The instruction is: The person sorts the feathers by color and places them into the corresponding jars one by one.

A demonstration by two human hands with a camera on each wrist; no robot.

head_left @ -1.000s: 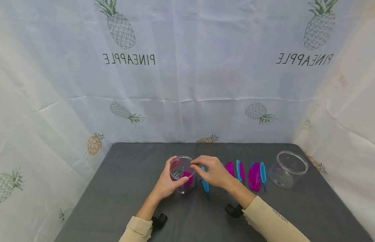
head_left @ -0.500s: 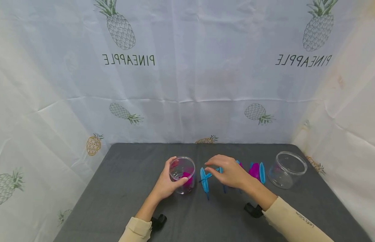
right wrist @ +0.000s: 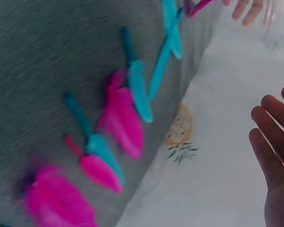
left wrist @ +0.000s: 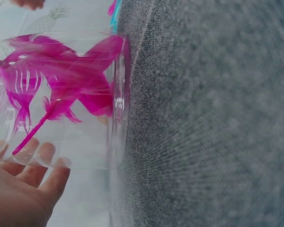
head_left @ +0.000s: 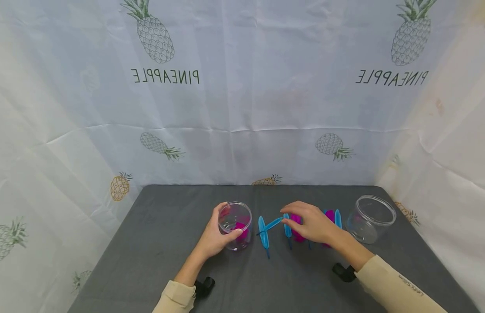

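My left hand (head_left: pixel 214 238) grips a clear round jar (head_left: pixel 235 245), thumb near its front and fingers around the far side. Magenta feathers (left wrist: pixel 61 66) show through its wall in the left wrist view. My right hand (head_left: pixel 313 222) hovers over the row of feathers, fingers loosely bent with nothing between them. Two blue feathers (head_left: pixel 264 239) lie crossed beside the jar. Closest to the right fingertips are another blue feather (head_left: pixel 287 228) and a magenta feather (head_left: pixel 297 234), partly covered by the hand. More feathers show in the right wrist view, including a wide magenta feather (right wrist: pixel 61 201).
A second clear jar (head_left: pixel 357 228) stands at the right of the dark grey table (head_left: pixel 168 226). Behind the table hangs a white curtain (head_left: pixel 242 100) printed with pineapples. Black wrist mounts (head_left: pixel 344 272) sit below the forearms.
My right hand has moved rightward from the gripped jar's rim to above the feathers, uncovering the crossed blue ones. The left hand and its jar have stayed in place.
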